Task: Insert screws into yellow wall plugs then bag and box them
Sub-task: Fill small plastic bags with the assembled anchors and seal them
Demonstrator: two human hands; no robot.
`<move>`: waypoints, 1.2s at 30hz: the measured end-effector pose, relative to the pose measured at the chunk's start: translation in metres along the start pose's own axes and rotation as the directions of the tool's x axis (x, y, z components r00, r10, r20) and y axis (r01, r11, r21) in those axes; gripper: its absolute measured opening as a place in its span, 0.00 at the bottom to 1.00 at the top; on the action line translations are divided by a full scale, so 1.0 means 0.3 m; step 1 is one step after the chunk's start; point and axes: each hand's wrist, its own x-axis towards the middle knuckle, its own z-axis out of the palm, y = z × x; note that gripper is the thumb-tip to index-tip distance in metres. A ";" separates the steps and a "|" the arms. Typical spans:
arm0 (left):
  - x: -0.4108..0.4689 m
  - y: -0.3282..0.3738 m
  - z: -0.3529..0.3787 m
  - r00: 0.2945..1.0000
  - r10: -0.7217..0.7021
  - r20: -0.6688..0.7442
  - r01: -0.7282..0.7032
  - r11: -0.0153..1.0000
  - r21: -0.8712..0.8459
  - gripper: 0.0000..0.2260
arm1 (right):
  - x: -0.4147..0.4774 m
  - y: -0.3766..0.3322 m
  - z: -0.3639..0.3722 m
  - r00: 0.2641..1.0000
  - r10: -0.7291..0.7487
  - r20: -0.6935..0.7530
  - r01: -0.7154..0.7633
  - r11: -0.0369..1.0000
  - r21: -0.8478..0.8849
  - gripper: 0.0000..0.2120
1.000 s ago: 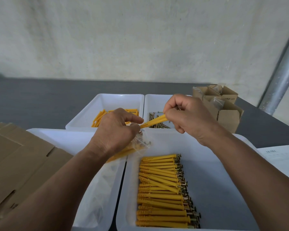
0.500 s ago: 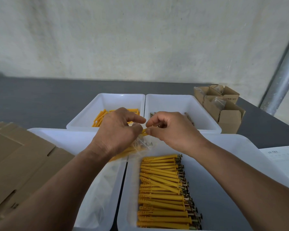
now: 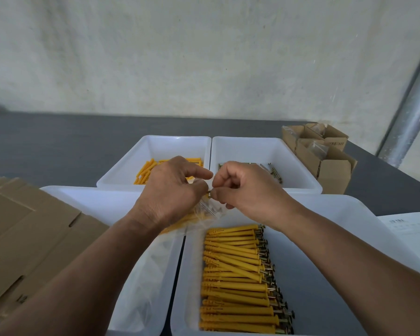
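Head view, looking down over two bare forearms that meet above four white trays.

The left hand (image 3: pixel 172 192) is curled, knuckles up, thumb and forefinger drawn together at the mouth of a clear bag (image 3: pixel 205 213) that it grips. The bag hangs under the palm, and yellow plugs (image 3: pixel 180 220) show through its film. The right hand (image 3: pixel 245 187) is also curled, its fingertips pinching a small metal screw head (image 3: pixel 209 193) right at the bag's opening. The two hands nearly touch there – whether the rest of that piece is inside the bag cannot be told.

Below the right wrist, the near right tray (image 3: pixel 349 214) holds a neat row of assembled plugs (image 3: pixel 235 275), yellow bodies to the left and screw heads to the right. The near left tray (image 3: pixel 87 197) holds crumpled clear plastic (image 3: pixel 150 275). Behind the hands, the far left tray (image 3: pixel 175 146) contains loose yellow plugs (image 3: pixel 146 173), and the far right tray (image 3: pixel 252 149), touching it side by side, holds a few bare screws (image 3: pixel 274 172).

The trays sit on a dark grey table (image 3: pixel 58 141). Flattened cardboard (image 3: pixel 27 238) lies at the left edge. Small open cardboard boxes (image 3: pixel 325 156) stand at the far right – clear plastic shows in their tops. A printed paper sheet (image 3: pixel 412 226) lies at the right. Behind the table rises a pale, stained wall (image 3: pixel 204 57), with a slanting metal pipe (image 3: pixel 412 110) at the right.
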 end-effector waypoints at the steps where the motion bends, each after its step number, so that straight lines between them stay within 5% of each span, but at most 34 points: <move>1: 0.001 0.000 0.000 1.000 -0.002 -0.001 0.002 1.000 -0.002 0.12 | -0.001 -0.002 0.001 1.000 -0.013 0.008 0.013 1.000 -0.010 0.05; 8: 0.001 0.002 0.000 1.000 -0.001 -0.013 0.001 1.000 0.016 0.11 | -0.009 -0.014 -0.006 0.994 -0.043 0.101 0.050 0.996 -0.069 0.13; 12: 0.004 0.001 -0.001 0.999 -0.040 -0.028 0.039 0.999 -0.037 0.12 | -0.003 -0.011 -0.027 1.000 0.027 -0.009 -0.027 0.999 -0.047 0.19; 14: 0.005 0.002 -0.001 0.998 -0.048 -0.031 0.046 0.998 -0.052 0.12 | 0.001 -0.009 -0.047 0.998 0.062 -0.033 -0.066 0.988 -0.140 0.20; 16: 0.004 0.003 -0.002 0.999 -0.046 -0.027 0.045 0.998 -0.051 0.12 | -0.003 -0.010 -0.064 0.986 0.136 0.101 -0.098 0.943 -0.318 0.18; 20: 0.002 0.001 -0.003 0.999 -0.051 -0.015 0.050 0.998 -0.042 0.12 | -0.029 -0.001 -0.063 0.813 0.417 0.407 -0.051 0.747 -0.663 0.11; 25: 0.001 0.003 -0.004 0.999 -0.052 -0.007 0.051 0.997 -0.060 0.12 | -0.040 0.023 -0.050 0.637 0.604 0.479 -0.039 0.646 -0.763 0.14; 36: 0.000 0.005 -0.005 0.999 -0.050 0.000 0.050 0.996 -0.069 0.12 | -0.029 0.070 -0.020 0.596 0.642 0.483 -0.058 0.635 -0.771 0.15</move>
